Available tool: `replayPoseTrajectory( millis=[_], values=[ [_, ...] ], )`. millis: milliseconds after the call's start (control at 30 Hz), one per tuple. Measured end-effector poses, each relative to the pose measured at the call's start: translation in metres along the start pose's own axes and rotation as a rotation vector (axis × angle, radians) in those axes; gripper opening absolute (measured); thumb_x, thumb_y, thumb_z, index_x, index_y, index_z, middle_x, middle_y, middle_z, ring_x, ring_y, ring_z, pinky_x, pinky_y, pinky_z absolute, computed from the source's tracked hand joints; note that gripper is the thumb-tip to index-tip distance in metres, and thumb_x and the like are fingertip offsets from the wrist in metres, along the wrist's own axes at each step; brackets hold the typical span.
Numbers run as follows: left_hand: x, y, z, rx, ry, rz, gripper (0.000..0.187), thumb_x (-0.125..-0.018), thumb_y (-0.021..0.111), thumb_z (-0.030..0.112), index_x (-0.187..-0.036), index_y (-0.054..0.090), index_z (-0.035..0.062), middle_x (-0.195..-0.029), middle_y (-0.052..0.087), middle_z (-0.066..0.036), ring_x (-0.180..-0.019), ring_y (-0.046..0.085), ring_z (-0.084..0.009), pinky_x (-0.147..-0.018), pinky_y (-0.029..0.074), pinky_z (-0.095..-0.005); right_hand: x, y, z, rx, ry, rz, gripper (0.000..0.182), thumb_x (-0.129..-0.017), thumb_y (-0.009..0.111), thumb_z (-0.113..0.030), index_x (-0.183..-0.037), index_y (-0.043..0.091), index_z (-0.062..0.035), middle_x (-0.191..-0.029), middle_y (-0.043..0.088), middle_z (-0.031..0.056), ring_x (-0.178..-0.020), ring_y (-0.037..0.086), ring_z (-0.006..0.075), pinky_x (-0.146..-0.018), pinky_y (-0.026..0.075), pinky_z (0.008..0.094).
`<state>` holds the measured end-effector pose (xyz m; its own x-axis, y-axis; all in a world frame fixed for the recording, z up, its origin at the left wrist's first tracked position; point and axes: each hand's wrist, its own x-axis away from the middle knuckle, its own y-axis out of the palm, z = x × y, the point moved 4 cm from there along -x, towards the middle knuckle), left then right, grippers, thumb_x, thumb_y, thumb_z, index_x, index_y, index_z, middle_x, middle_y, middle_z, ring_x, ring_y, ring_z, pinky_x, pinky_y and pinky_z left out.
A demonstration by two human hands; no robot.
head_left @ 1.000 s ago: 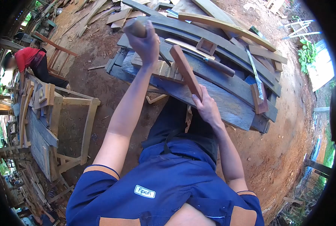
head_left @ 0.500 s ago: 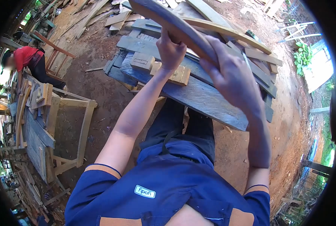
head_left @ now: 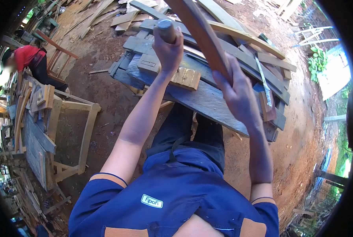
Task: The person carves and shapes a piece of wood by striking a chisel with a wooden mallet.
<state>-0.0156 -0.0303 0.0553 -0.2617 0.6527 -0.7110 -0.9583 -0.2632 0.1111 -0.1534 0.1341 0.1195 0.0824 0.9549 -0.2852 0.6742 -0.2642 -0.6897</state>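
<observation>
the left hand (head_left: 168,49) is raised over the workbench, its fingers wrapped tight round a rounded wooden handle (head_left: 166,29) whose end sticks up above the fist; the rest of that tool is hidden behind the hand. the right hand (head_left: 237,93) is closed round the lower end of a long reddish-brown wooden strip (head_left: 202,33), which slants up and away from the fist towards the top edge of the view, lifted clear of the pile below. under both hands lies a heap of grey weathered planks (head_left: 212,104) stacked as a rough bench, with a curved pale wooden slat (head_left: 249,39) across its far side and a small slatted pale wood block (head_left: 186,78) just below the left wrist. on the red earth to the left stands a bare wooden frame (head_left: 85,130), and beyond it a person in a red shirt (head_left: 28,57) bends over more timber.
</observation>
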Motion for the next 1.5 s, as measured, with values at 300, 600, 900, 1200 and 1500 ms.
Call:
replayPoseTrajectory(
  millis=[300, 600, 900, 1200, 1500],
  values=[
    [-0.018, -0.057, -0.064, 0.376, -0.538, 0.313, 0.036, -0.091, 0.057, 0.003, -0.12, 0.036, 0.0014, -0.076, 0.053, -0.006, -0.045, 0.05, -0.0093, -0.036, 0.044, -0.0224, 0.068, 0.097, 0.101, -0.108, 0.473, -0.268, 0.046, -0.095, 0.051, -0.037, -0.136, 0.041, -0.0153, -0.103, 0.066, 0.0274, -0.1, 0.062, 0.0479, -0.086, 0.047, 0.0532],
    [0.012, -0.102, -0.081, 0.162, -0.867, 0.895, 0.022, -0.091, 0.052, 0.011, -0.109, 0.04, 0.0035, -0.073, 0.056, -0.007, -0.047, 0.053, -0.0127, -0.035, 0.039, -0.0244, 0.075, 0.104, 0.103, 0.014, 0.492, -0.277, 0.048, -0.095, 0.05, -0.037, -0.137, 0.038, -0.0181, -0.101, 0.067, 0.0275, -0.098, 0.063, 0.049, -0.085, 0.047, 0.0561],
    [-0.009, -0.089, -0.077, 0.393, -0.696, 0.734, 0.026, -0.09, 0.059, 0.005, -0.101, 0.035, 0.0016, -0.065, 0.051, -0.003, -0.045, 0.049, -0.0105, -0.038, 0.043, -0.0254, 0.076, 0.106, 0.104, 0.013, 0.482, -0.264, 0.048, -0.095, 0.05, -0.038, -0.137, 0.038, -0.0175, -0.097, 0.067, 0.0287, -0.095, 0.063, 0.0505, -0.083, 0.048, 0.0569],
    [-0.02, -0.046, -0.045, 0.381, -0.456, 0.293, 0.023, -0.092, 0.06, 0.007, -0.095, 0.038, 0.0044, -0.062, 0.048, -0.002, -0.042, 0.046, -0.0089, -0.038, 0.043, -0.0268, 0.076, 0.107, 0.103, 0.008, 0.481, -0.248, 0.047, -0.095, 0.051, -0.037, -0.136, 0.039, -0.0167, -0.101, 0.066, 0.0308, -0.097, 0.061, 0.0517, -0.084, 0.047, 0.0574],
    [-0.018, -0.031, -0.028, 0.33, -0.342, 0.12, 0.025, -0.093, 0.06, 0.008, -0.1, 0.037, 0.0043, -0.065, 0.05, -0.003, -0.042, 0.049, -0.0104, -0.039, 0.044, -0.0273, 0.077, 0.106, 0.101, -0.001, 0.485, -0.243, 0.047, -0.095, 0.051, -0.035, -0.136, 0.039, -0.0162, -0.102, 0.066, 0.0309, -0.098, 0.061, 0.0513, -0.084, 0.047, 0.0569]
  ],
)
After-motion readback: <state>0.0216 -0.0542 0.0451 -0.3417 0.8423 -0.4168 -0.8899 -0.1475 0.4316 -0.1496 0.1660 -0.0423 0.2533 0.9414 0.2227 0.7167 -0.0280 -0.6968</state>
